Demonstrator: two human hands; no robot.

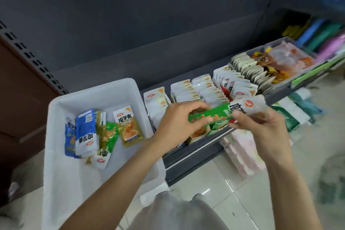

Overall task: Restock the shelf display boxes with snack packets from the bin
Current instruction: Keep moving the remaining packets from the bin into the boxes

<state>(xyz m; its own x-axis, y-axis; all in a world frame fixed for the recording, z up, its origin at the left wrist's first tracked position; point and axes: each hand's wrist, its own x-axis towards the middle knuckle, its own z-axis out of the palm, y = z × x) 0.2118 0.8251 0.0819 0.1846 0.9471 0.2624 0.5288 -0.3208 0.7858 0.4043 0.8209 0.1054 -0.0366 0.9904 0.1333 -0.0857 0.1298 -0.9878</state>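
**Green packet, held over the shelf front**

Location: green packet (211, 115) above the front edge of the shelf (196, 157), over the display boxes (199, 134), right of the bin (56, 183).

Hold: left hand (177, 125) pinches its left end; right hand (261, 127) grips its white right end, fingers curled.

Appearance: long, glossy, green with orange print, white end bearing a red logo.

Risks: slick film could slip and drop to the floor; boxes look tightly packed, so forcing it in may crumple neighbours; several flavours nearby invite a wrong-box placement.
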